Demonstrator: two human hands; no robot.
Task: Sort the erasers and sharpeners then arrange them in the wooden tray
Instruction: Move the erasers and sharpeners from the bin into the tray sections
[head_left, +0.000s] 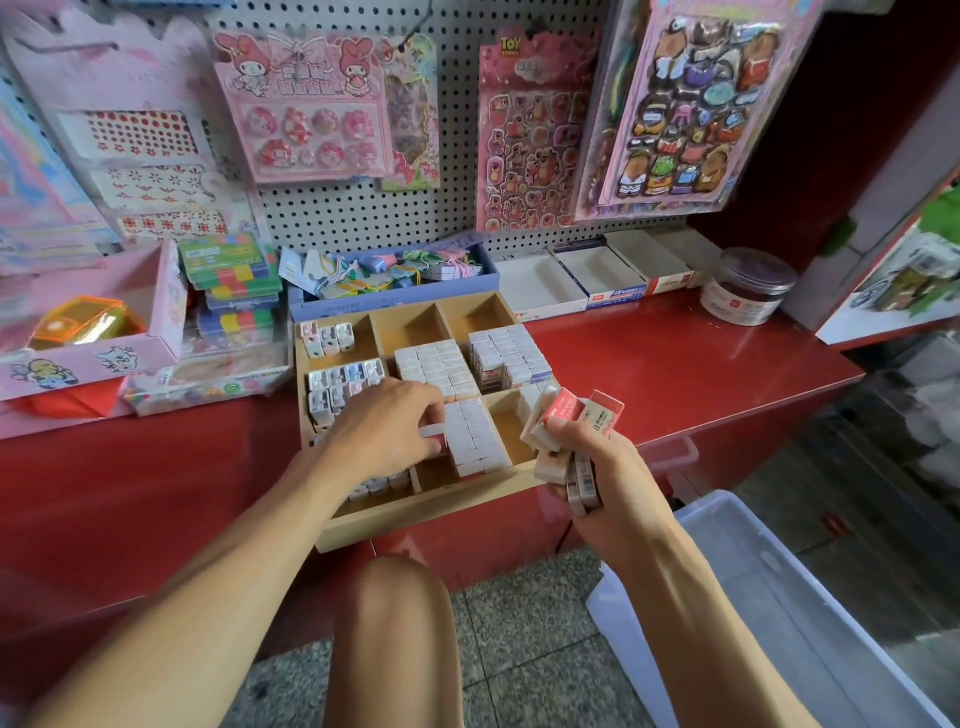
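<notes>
A wooden tray (441, 512) with several compartments sits on the red counter and overhangs its front edge. Small sharpeners (332, 338) fill its left compartments. White erasers (436, 364) stand packed in the middle and right ones (509, 353). My left hand (387, 426) reaches into the front middle compartment and pinches one white eraser (434, 430) beside a packed block of erasers (475, 439). My right hand (587, 467) hovers over the tray's right front corner, gripping a bundle of red-and-white sleeved erasers (574, 418).
Empty white cardboard boxes (540, 286) and a clear jar (748, 286) stand behind the tray on the right. A blue box of trinkets (389, 280) is right behind it. A clear plastic bin (810, 597) sits on the floor at right. My knee (395, 623) is below.
</notes>
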